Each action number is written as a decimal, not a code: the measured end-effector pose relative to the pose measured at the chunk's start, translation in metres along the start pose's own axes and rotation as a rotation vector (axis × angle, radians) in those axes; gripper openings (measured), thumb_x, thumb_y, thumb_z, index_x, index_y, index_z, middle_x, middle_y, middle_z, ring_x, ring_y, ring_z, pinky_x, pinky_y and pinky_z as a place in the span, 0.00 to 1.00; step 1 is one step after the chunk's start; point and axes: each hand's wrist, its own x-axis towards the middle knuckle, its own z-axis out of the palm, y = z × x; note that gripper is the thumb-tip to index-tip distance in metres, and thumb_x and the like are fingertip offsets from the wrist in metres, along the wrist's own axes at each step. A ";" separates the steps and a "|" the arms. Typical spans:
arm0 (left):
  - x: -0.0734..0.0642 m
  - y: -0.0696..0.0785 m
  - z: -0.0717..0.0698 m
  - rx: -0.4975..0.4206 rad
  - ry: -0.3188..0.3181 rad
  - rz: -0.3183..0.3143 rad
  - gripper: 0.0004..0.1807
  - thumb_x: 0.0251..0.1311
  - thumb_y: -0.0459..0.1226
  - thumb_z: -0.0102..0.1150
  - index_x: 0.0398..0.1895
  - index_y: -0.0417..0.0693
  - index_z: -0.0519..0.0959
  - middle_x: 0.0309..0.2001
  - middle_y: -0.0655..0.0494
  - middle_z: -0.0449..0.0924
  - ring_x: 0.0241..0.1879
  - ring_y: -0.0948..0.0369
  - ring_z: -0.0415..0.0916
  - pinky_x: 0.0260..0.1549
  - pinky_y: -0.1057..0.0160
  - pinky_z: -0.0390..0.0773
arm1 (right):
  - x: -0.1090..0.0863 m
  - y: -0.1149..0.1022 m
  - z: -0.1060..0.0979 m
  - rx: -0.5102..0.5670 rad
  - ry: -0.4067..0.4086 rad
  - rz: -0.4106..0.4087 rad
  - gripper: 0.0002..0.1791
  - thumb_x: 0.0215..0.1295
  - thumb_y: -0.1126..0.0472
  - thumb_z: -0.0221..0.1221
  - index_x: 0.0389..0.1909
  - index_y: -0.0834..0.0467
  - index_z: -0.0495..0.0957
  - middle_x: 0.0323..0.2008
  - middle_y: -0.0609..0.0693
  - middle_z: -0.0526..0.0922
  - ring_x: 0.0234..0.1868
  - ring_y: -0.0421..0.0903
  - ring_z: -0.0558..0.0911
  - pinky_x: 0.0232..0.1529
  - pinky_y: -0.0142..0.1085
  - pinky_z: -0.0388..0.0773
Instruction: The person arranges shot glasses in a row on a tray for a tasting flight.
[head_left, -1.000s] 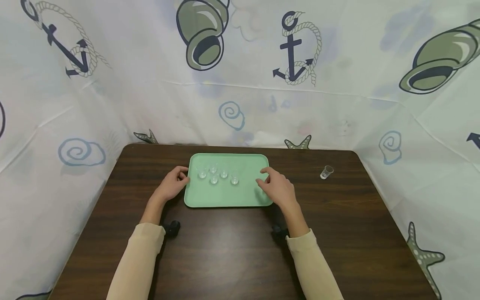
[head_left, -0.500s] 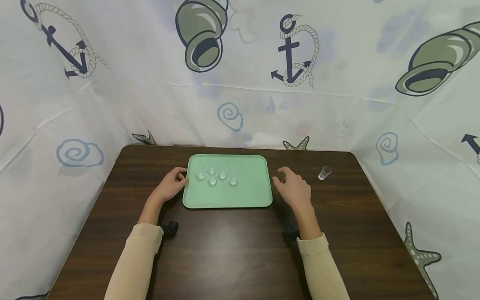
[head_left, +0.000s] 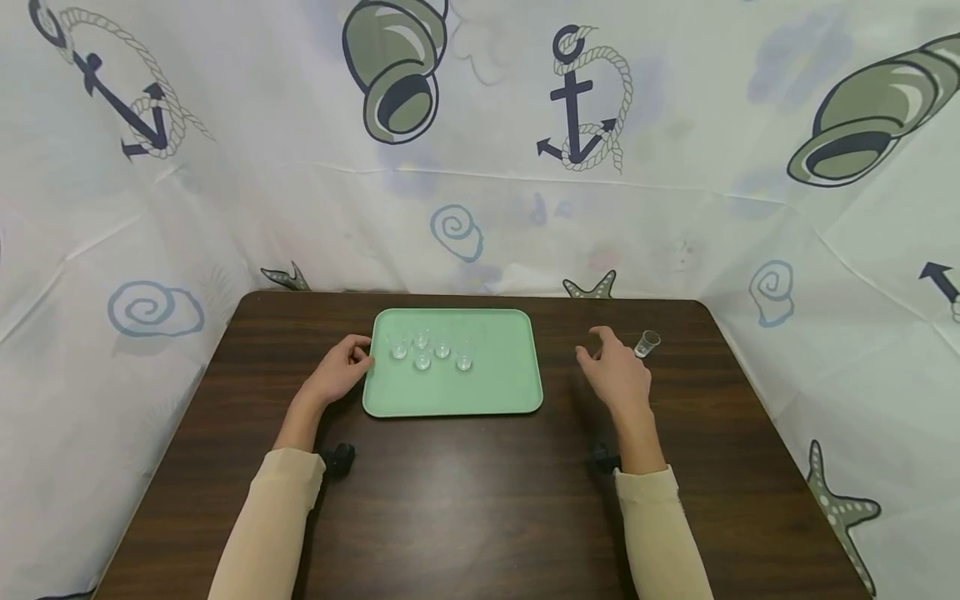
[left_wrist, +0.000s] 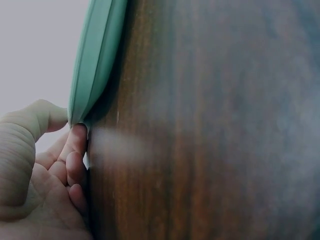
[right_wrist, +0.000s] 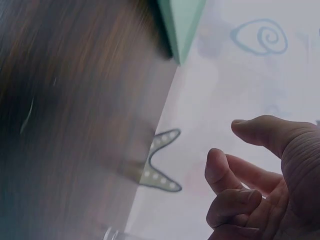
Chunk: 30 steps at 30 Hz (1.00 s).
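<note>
A pale green tray lies on the table and carries several small clear cups on its left half. My left hand pinches the tray's left edge; in the left wrist view the thumb is on the rim and the fingers lie against its other side. To the right of the tray my right hand is in the air with thumb and fingers apart, holding nothing. Just beyond that hand, a single clear cup sits on the table, its lower part partly behind the hand.
The dark wooden table reaches back to a printed white cloth that hangs behind it and along both sides. Dark wrist cameras sit below both hands.
My right hand has moved right, from over the tray's right edge to beside the single cup. The left hand stays at the tray's left edge, and the cups keep their places.
</note>
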 end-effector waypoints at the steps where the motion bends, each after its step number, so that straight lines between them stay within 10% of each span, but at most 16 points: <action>1: 0.000 -0.001 0.000 0.000 -0.001 -0.002 0.27 0.80 0.37 0.51 0.76 0.33 0.66 0.48 0.41 0.76 0.39 0.54 0.71 0.43 0.57 0.73 | 0.001 0.002 -0.002 0.000 -0.006 0.010 0.32 0.79 0.40 0.56 0.77 0.50 0.70 0.39 0.53 0.89 0.21 0.51 0.78 0.24 0.44 0.69; 30: -0.005 0.002 0.000 -0.011 0.004 -0.012 0.27 0.82 0.39 0.51 0.77 0.37 0.66 0.48 0.44 0.76 0.38 0.55 0.70 0.42 0.56 0.72 | 0.018 0.058 -0.034 -0.060 0.069 0.139 0.34 0.81 0.38 0.49 0.79 0.51 0.67 0.58 0.66 0.86 0.44 0.71 0.87 0.39 0.61 0.78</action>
